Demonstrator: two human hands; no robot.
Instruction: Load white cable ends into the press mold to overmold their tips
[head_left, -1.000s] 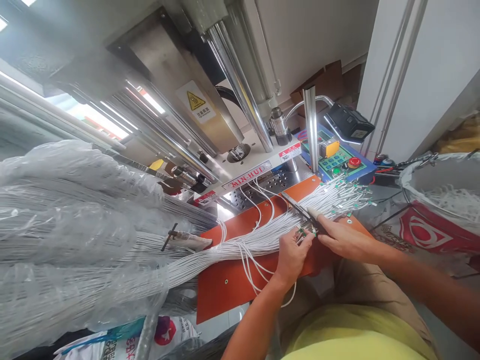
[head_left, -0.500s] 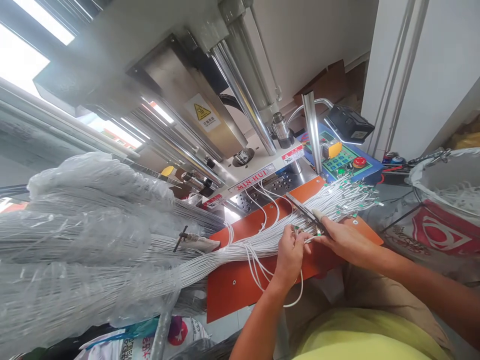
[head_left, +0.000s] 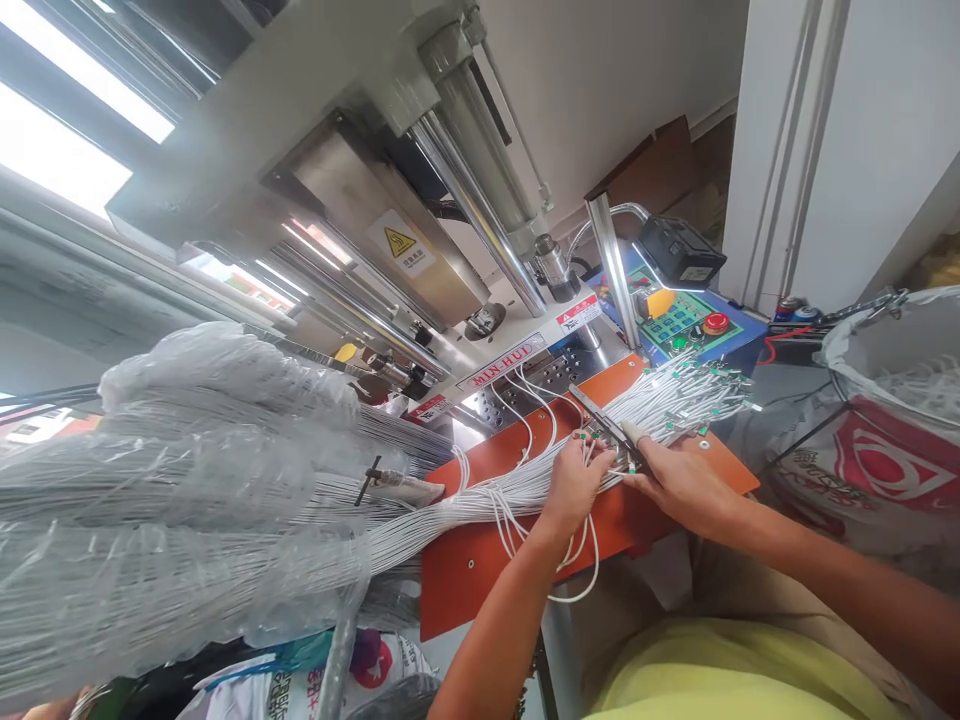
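My left hand (head_left: 570, 487) is closed on the ends of a few white cables, which carry small connectors with green parts. Loose lengths of white cable (head_left: 596, 565) loop down below it past the board's front edge. Beside it, my right hand (head_left: 679, 482) is closed on a long, thin metal tool (head_left: 594, 408) that resembles tweezers, its tip pointing up and left. A green-tipped connector (head_left: 631, 468) shows at the right fingertips. Under both hands a thick bundle of white cables (head_left: 517, 487) lies across an orange board (head_left: 457, 605), its connector ends (head_left: 701, 390) fanned out to the right.
A press machine (head_left: 501, 368) marked MIN-HUI stands behind the board. At its right are a control panel (head_left: 667, 325) with a red button and a lamp (head_left: 681, 250). Plastic-wrapped cable bundles (head_left: 187, 480) fill the left. A white sack (head_left: 885, 450) stands right.
My left hand has shifted slightly up and left with the cable ends. The hanging cable loops have moved left. My right hand stays close by with the metal tool.
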